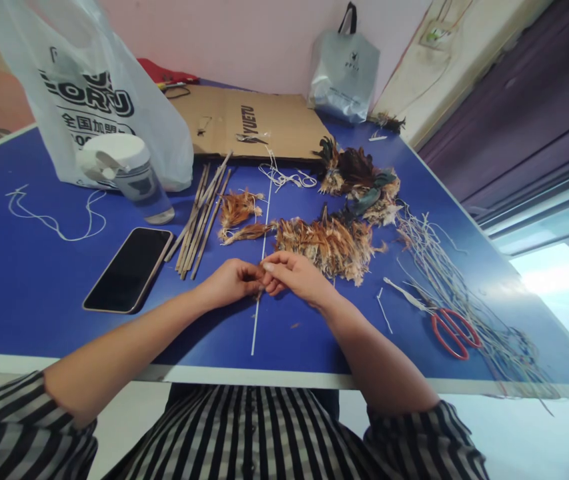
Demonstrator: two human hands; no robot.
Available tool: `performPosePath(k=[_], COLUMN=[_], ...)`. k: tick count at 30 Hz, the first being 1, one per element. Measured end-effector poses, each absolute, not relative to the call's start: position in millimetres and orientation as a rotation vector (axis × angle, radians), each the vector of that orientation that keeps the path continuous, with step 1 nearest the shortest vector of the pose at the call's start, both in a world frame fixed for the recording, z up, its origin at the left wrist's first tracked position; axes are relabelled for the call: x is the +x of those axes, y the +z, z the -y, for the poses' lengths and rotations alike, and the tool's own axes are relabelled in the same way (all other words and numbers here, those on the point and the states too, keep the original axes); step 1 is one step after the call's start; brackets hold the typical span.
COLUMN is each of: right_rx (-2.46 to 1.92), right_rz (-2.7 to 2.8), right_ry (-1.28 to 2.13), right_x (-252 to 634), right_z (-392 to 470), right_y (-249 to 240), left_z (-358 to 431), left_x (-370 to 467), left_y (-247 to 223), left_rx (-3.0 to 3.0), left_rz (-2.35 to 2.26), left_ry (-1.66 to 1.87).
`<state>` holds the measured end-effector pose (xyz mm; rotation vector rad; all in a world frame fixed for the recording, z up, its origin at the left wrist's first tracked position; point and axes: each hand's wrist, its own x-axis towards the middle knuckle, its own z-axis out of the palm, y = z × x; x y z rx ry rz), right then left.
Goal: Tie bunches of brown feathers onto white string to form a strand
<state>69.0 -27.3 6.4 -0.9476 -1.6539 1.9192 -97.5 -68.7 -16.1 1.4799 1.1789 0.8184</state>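
Observation:
My left hand [234, 283] and my right hand [291, 275] meet over a white line on the blue table [164, 340]. Both have their fingers pinched together around something small and brownish, mostly hidden by the fingertips. Just beyond my right hand lies a thick row of brown feathers [327, 241]. A smaller orange-brown feather bunch [239, 208] rests behind my left hand. Several thin sticks [201, 223] lie side by side to the left of that bunch. Darker feathers [357, 175] are piled farther back on the right.
A black phone [129, 270], a lidded cup [137, 177] and a white plastic bag [109, 87] stand or lie at left. Flattened cardboard [274, 120] and a silver bag [344, 70] are behind. Red-handled scissors [454, 332] and tangled cords [464, 287] lie at right.

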Motion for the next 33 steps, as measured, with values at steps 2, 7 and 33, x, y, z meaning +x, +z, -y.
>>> performPosePath(k=[2, 7, 33], right_rx=[-0.933, -0.875, -1.139], right_rz=[1.616, 1.502, 2.343], right_ry=[1.922, 1.911, 0.968], right_x=[66, 65, 87], right_z=[27, 24, 42], right_y=[6, 8, -6], left_z=[69, 70, 62], left_x=[-99, -99, -93], left_y=[-15, -17, -15], left_rx=[1.51, 1.47, 1.348], left_rz=[-1.184, -1.235, -1.316], left_ry=[0.83, 0.791, 0.736])
